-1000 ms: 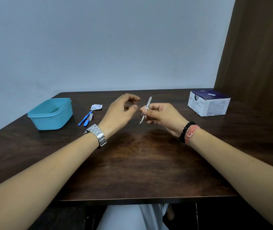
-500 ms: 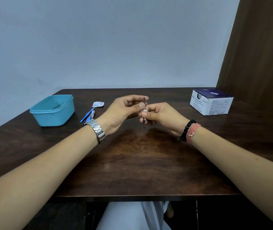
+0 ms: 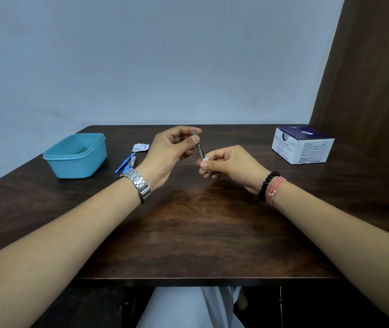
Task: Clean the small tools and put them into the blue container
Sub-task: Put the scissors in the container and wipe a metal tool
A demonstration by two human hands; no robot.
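Observation:
A thin metal nail file (image 3: pixel 200 150) is held upright above the middle of the table. My left hand (image 3: pixel 169 157) pinches its round top end between thumb and forefinger. My right hand (image 3: pixel 229 164) is closed around its lower end, with a small white pad (image 3: pixel 205 159) pressed against the metal. The open blue container (image 3: pixel 75 155) stands at the left of the table, apart from both hands. Between it and my left wrist lie two small blue-handled tools (image 3: pixel 127 162).
A torn white wrapper (image 3: pixel 140 147) lies behind the blue tools. A white and dark-blue cardboard box (image 3: pixel 302 145) sits at the back right. The dark wooden table (image 3: pixel 200 233) meets a wall at the back and a wooden panel on the right.
My left hand came in and took the file's top end. My right hand slid down to the lower end, and the file swung from a rightward tilt to near upright.

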